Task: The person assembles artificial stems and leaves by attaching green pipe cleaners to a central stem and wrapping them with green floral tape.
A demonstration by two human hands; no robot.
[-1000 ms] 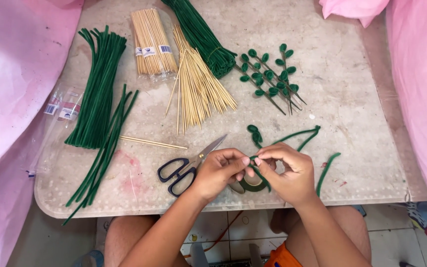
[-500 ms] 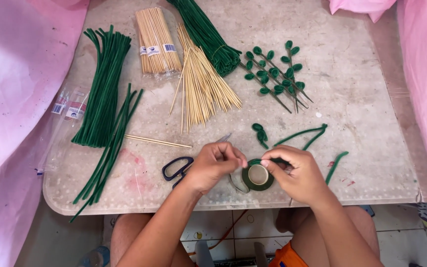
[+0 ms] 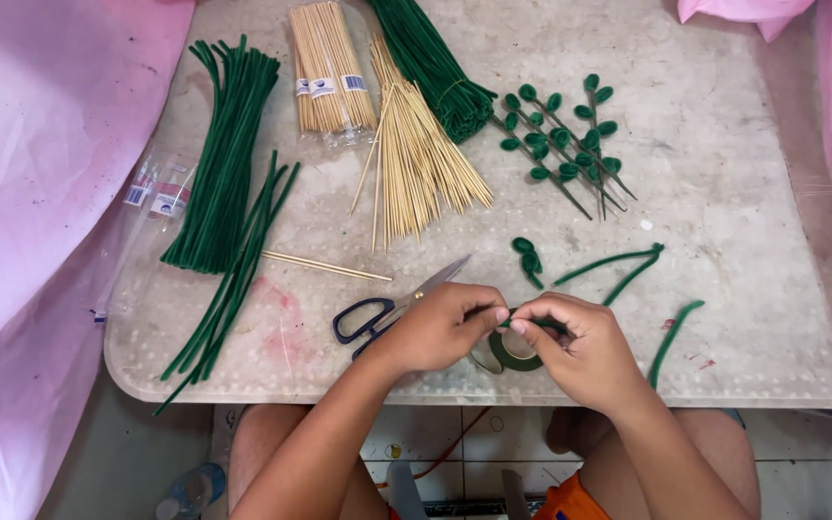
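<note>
Looking down through the head camera, I see both hands meeting at the near edge of the table [image 3: 724, 318]. My left hand [image 3: 440, 327] is curled, its thumb and forefinger pinched together on something small and green at the join between the hands. My right hand [image 3: 585, 351] mirrors it, fingertips closed on the same green bit, which looks like the end of a strip of floral tape; it is too small for me to be sure. Just under the fingertips lies the roll of green tape [image 3: 514, 351], flat on the table, partly covered by the right hand.

Just left of the left hand sit the scissors [image 3: 392, 310], dark handles near the wrist, blades pointing up and to the right, slightly parted. A single skewer [image 3: 325, 266] lies loose above them. Beyond the hands a small leaf piece [image 3: 529, 260] rests on the table, with a bent green stem [image 3: 618, 270] to its right and a curved green stem [image 3: 674, 327] near the right wrist.

Farther back I see a fanned bunch of bamboo skewers [image 3: 421, 164], a wrapped pack of skewers [image 3: 329, 67], a bundle of green pipe cleaners [image 3: 228, 154] on the left, another green bundle [image 3: 430, 58] at the top, and finished leafy sprigs [image 3: 565, 140] on the right. Pink cloth [image 3: 40, 193] hangs at the sides.
</note>
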